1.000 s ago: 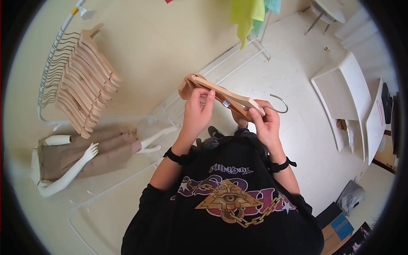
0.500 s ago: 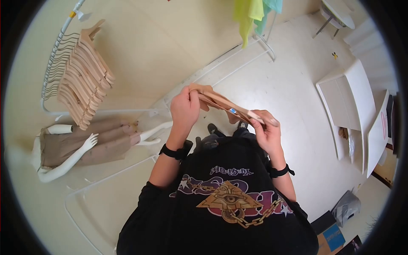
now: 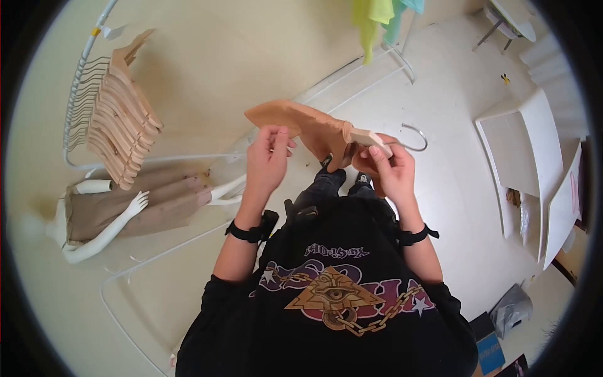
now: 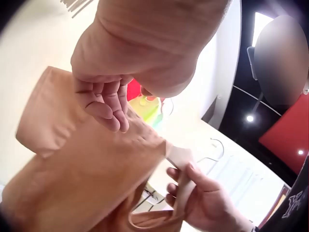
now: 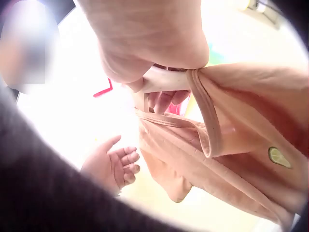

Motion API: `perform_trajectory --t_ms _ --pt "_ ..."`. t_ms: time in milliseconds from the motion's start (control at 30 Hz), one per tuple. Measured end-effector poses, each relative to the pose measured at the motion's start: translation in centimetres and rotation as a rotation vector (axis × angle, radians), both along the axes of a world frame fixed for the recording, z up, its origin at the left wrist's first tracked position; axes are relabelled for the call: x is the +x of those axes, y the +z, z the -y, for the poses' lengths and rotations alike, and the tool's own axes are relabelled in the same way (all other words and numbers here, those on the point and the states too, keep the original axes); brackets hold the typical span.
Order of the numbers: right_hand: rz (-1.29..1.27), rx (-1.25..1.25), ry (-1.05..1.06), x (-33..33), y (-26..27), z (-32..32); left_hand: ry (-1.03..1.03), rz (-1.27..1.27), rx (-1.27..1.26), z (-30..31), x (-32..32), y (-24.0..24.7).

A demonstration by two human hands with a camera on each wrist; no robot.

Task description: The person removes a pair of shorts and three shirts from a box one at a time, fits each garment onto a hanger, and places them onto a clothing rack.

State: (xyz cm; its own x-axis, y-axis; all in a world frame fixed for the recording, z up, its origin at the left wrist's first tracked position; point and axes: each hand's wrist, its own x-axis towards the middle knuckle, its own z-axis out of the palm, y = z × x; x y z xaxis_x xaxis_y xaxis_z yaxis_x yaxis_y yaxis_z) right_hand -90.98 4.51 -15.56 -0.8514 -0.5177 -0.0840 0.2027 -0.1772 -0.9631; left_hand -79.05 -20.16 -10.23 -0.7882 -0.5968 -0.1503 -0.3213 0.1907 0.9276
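Observation:
A tan-orange garment (image 3: 308, 125) hangs on a pale wooden hanger (image 3: 367, 138), its cloth spread out to the left. My right hand (image 3: 392, 171) grips the hanger near its middle, just below the metal hook (image 3: 417, 137). Close to the garment's left part is my left hand (image 3: 269, 158), its fingers loosely bent and nothing held. In the right wrist view the left hand (image 5: 113, 166) is apart from the cloth. That view also shows the garment's neckline band and a small lime-slice print (image 5: 280, 157). Most of the hanger is hidden inside the garment.
Several wooden hangers (image 3: 122, 113) hang on a white rail at the left. Below them a white mannequin (image 3: 103, 242) wears a brown dress. Yellow-green cloth (image 3: 370, 25) hangs at the top, over a low white rack frame. White furniture (image 3: 518, 151) stands at the right.
My left hand has let go of the garment and hanger's left end and moved slightly left. The garment has opened out over the hanger, and the hook shows again beside my right hand.

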Motion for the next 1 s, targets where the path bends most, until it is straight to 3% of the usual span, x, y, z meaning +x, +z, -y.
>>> perform_trajectory --t_ms 67,100,167,200,267,300,367,467,633,800,1000 --pt "0.047 0.036 0.005 -1.4 0.8 -0.1 0.040 -0.012 -0.267 1.5 -0.3 -0.5" --pt "0.044 0.051 -0.007 -2.1 1.1 -0.2 0.028 -0.017 -0.253 2.0 -0.9 -0.4" --pt "-0.047 0.077 0.062 -3.4 1.9 -0.4 -0.076 -0.264 -0.924 3.1 -2.8 0.5" --pt "-0.012 0.103 0.090 -4.0 2.8 -0.4 -0.083 -0.281 -0.902 3.6 -4.0 1.1" --pt "-0.089 0.168 0.105 -5.3 4.8 -0.2 -0.266 -0.416 -1.108 4.8 -6.3 2.0" --pt "-0.157 0.211 0.135 -6.0 5.8 0.0 -0.268 -0.448 -1.091 5.4 -6.7 1.7" --pt "-0.251 0.203 0.088 -7.2 8.1 0.8 -0.444 -0.194 -0.490 7.0 -7.4 0.9" --pt "-0.210 0.266 0.111 -8.8 11.5 1.5 -0.429 -0.281 -0.544 9.5 -8.7 0.4" --pt "-0.226 0.265 0.036 -11.7 12.3 2.1 -0.296 -0.259 -0.609 16.3 -8.7 -2.0" --pt "-0.211 0.231 0.121 -12.7 12.1 3.9 -0.219 -0.315 -0.568 19.1 -8.8 -2.6" --pt "-0.246 0.255 0.117 -13.1 11.7 7.9 -0.144 -0.116 -0.704 22.2 -9.1 -3.3"
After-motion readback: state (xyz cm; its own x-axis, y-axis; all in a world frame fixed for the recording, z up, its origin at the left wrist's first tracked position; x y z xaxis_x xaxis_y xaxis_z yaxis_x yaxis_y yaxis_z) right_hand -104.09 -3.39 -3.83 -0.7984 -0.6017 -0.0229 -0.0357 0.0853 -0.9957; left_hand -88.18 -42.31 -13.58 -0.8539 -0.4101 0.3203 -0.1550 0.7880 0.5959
